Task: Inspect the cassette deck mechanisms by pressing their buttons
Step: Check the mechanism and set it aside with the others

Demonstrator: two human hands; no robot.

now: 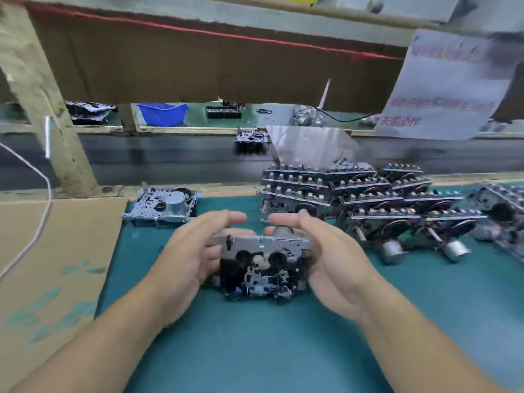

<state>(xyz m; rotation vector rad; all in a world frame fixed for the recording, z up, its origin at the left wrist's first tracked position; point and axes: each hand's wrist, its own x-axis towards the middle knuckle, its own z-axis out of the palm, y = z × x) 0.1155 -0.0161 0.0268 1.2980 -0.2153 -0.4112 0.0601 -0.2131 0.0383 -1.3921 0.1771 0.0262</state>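
Note:
A cassette deck mechanism [262, 263], metal frame on top and black gears and reels facing me, sits between both hands just above the green mat [255, 350]. My left hand [188, 260] holds its left end, thumb on the front and fingers reaching over the back. My right hand [334, 260] cups the right end, its fingers curving behind the top edge. Motion blur hides the buttons and where the fingertips touch. Another mechanism [163, 205] lies at the mat's far left corner.
A stacked pile of mechanisms [368, 199] with round motors fills the right of the mat. A lone unit [251, 140] sits on the dark conveyor belt behind. Cardboard [48, 265] and a white cable [42, 211] lie to the left. A blue bin [163, 113] stands beyond.

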